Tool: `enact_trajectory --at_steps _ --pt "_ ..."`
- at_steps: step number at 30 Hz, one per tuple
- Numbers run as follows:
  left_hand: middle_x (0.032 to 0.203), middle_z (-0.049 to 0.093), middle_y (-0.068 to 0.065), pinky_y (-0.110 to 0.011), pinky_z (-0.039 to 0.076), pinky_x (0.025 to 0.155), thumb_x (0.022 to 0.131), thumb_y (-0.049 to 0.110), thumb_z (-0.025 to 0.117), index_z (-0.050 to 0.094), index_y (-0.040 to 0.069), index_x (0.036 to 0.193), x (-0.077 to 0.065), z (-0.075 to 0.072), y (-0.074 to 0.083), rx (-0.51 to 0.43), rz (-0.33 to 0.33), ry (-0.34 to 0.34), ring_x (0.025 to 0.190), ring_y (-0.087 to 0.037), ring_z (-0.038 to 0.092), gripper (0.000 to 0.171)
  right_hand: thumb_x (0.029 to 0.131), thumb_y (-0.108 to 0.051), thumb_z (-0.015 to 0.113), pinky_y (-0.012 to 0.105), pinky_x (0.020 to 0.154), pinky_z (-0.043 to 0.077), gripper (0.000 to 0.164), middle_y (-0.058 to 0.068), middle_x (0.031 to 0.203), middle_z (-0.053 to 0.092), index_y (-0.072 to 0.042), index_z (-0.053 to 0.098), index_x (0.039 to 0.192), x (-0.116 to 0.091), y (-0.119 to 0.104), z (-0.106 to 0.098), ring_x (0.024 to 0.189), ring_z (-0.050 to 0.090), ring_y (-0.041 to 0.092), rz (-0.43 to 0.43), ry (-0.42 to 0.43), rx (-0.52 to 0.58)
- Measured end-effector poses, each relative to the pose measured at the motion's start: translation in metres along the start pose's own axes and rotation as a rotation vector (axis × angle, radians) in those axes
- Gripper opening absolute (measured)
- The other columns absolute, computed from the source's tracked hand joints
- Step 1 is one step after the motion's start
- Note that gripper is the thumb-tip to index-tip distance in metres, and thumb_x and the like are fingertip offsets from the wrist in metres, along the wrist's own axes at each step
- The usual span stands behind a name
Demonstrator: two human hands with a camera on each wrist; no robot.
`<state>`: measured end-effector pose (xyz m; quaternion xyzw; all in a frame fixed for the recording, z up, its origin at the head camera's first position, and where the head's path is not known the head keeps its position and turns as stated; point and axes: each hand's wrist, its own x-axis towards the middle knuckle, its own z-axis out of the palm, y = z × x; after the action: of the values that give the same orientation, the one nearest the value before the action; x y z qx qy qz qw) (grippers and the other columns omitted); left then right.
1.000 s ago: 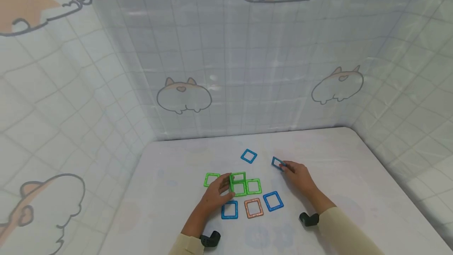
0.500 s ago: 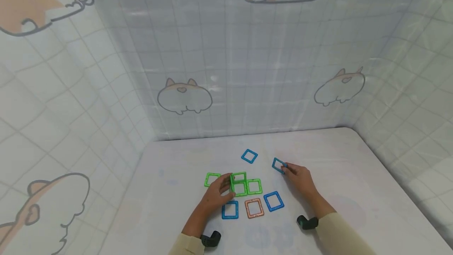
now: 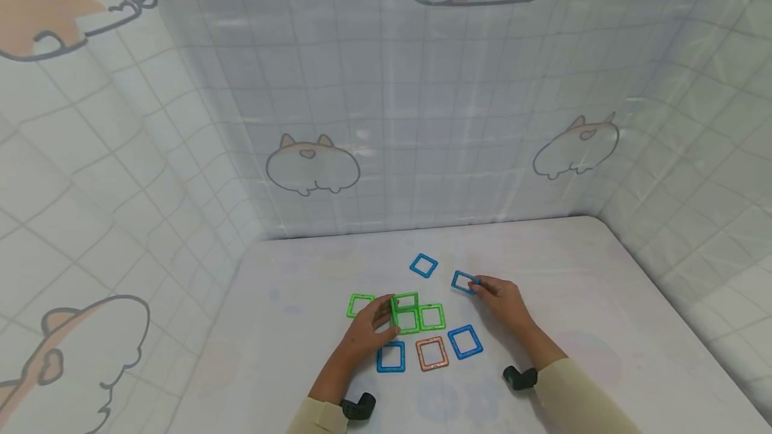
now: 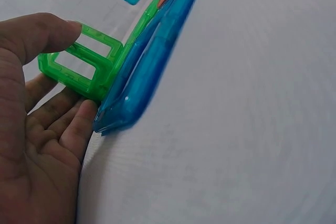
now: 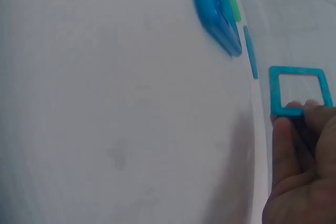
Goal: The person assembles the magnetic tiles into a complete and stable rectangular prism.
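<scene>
In the head view my left hand [image 3: 366, 332] steadies a group of green square-frame magnetic tiles, with one flat part extending to the right and others standing up. The left wrist view shows the thumb and fingers gripping the upright green tiles [image 4: 97, 80]. My right hand [image 3: 505, 301] pinches one edge of a blue square-frame tile [image 5: 275, 90] and holds it up, to the right of the green group and apart from it. Close in front of the green tiles lie a blue tile [image 3: 391, 370], an orange tile [image 3: 435, 368] and another blue tile [image 3: 470, 355].
A further blue tile [image 3: 429, 258] lies flat farther back on the white table [image 3: 301, 367]. One green tile [image 3: 360, 297] lies behind the left hand, partly covered by it. Sheeting with a grid and dog drawings walls in the back [image 3: 446, 173] and both sides.
My right hand has carried the blue tile a little to the left, toward the green tiles, and the tile has turned to show more of its face. The left hand stays in place.
</scene>
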<state>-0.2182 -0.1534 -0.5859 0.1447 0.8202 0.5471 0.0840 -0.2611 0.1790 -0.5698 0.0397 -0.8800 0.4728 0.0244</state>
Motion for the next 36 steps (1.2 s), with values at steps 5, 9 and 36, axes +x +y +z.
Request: enact_trajectory --at_steps 5,9,36 --pt "0.148 0.05 -0.007 -0.032 0.045 0.11 0.09 0.022 0.074 0.039 0.016 0.151 0.0 0.0 0.0 -0.005 0.002 0.003 0.135 -0.024 0.051 0.071 0.097 -0.026 0.066 0.049 0.104 0.05 0.029 0.001 0.118 0.073 -0.011 0.072 0.121 0.0 -0.011 0.006 0.124 0.061 0.027 -0.005 -0.059 0.02" --pt "0.148 0.05 -0.006 -0.031 0.044 0.11 0.09 0.022 0.073 0.039 0.017 0.152 -0.001 0.001 -0.002 -0.011 -0.004 0.002 0.135 -0.023 0.051 0.071 0.097 -0.026 0.066 0.046 0.103 0.051 0.027 -0.001 0.118 0.073 -0.013 0.073 0.12 0.0 -0.019 0.011 0.123 0.062 0.026 -0.01 -0.095 0.02" --pt "0.146 0.052 -0.005 -0.032 0.046 0.109 0.09 0.027 0.073 0.04 0.018 0.151 -0.005 0.002 -0.003 0.004 0.005 0.013 0.133 -0.021 0.053 0.071 0.095 -0.027 0.068 0.048 0.104 0.05 0.019 -0.01 0.115 0.073 -0.021 0.077 0.111 0.002 -0.029 0.04 0.122 0.062 0.021 -0.106 -0.214 0.004"
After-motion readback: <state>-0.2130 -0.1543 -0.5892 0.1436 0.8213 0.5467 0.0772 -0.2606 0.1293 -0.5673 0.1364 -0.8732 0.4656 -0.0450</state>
